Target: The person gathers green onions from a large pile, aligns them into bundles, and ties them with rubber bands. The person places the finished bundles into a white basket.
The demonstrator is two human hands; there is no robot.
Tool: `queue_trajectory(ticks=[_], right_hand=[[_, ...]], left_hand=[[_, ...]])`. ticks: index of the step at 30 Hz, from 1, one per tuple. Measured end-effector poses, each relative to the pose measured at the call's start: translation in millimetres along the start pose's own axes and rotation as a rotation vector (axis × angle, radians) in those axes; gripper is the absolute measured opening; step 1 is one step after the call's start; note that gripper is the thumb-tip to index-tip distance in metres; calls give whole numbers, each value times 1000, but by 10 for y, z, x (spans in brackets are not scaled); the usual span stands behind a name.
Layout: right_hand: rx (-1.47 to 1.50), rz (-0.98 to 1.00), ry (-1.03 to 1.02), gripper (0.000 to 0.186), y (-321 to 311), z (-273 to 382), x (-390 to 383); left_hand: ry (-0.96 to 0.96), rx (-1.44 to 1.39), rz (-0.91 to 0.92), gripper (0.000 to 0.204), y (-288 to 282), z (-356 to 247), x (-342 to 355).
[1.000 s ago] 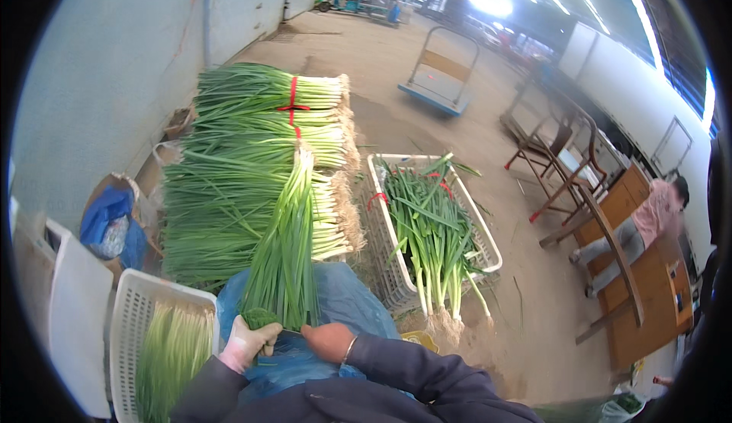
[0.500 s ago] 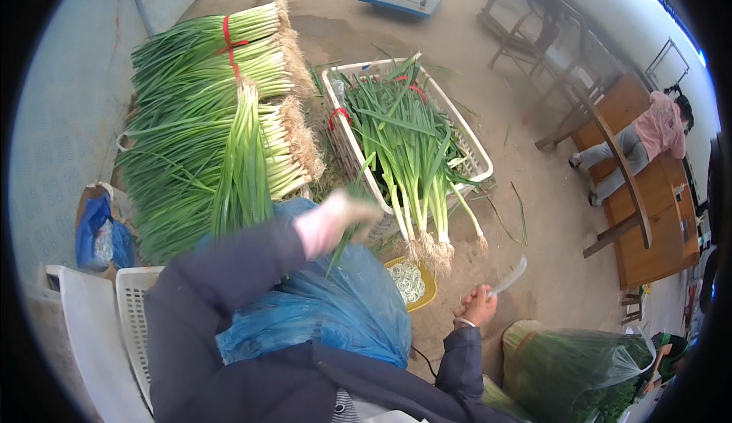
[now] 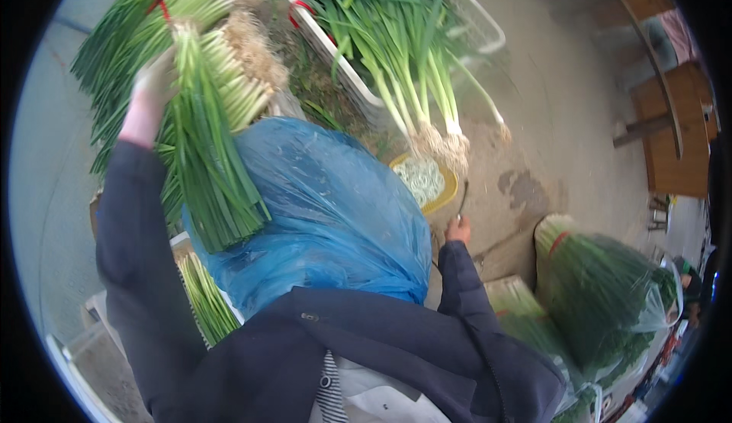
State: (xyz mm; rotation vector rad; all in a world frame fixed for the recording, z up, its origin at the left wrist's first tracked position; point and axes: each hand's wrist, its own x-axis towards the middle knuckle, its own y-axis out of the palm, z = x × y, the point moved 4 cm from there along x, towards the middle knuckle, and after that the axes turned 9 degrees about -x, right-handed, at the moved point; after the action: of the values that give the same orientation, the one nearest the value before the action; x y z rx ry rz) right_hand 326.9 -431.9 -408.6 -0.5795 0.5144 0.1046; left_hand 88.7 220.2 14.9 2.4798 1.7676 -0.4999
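Note:
My left hand (image 3: 155,78), in a pale glove, is at the upper left beside a loose bunch of green onions (image 3: 200,129) that lies across a larger pile. It touches or nearly touches the bunch by its white stems; its fingers are blurred and partly hidden. The pile of green onions (image 3: 126,38) has a red tie and its roots face right. In my right hand (image 3: 459,230), fingers closed on the handle, is a knife (image 3: 463,199), its blade pointing away from me. Just beyond it sits a yellow bowl (image 3: 450,192) of small pale rings.
Blue plastic sheeting (image 3: 328,202) covers my lap. A white crate (image 3: 358,91) holds more green onions (image 3: 423,64), roots hanging over its near edge. Bagged bundles (image 3: 602,293) stand at right. Another crate with green stems (image 3: 204,293) is at left. A person (image 3: 675,38) is by wooden furniture (image 3: 675,137).
My left hand has moved from above the lap to the loose bunch at the upper left. My right hand has turned the knife and come nearer the bowl. The whole view has shifted.

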Motion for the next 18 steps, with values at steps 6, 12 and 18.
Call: queue_trajectory(ticks=[6,12,18], right_hand=[[-831,165,-291,39,436,301,-44],[-941,159,-725,40,720,482,176],[-644,466,-623,24,660,1198,-44]], left_hand=[[-219,-83,-264,75,-985,728,-309],[-132,61,-194,73,-1018,1172,-400],[-178,-4,24,63,-681,1278,-289]])
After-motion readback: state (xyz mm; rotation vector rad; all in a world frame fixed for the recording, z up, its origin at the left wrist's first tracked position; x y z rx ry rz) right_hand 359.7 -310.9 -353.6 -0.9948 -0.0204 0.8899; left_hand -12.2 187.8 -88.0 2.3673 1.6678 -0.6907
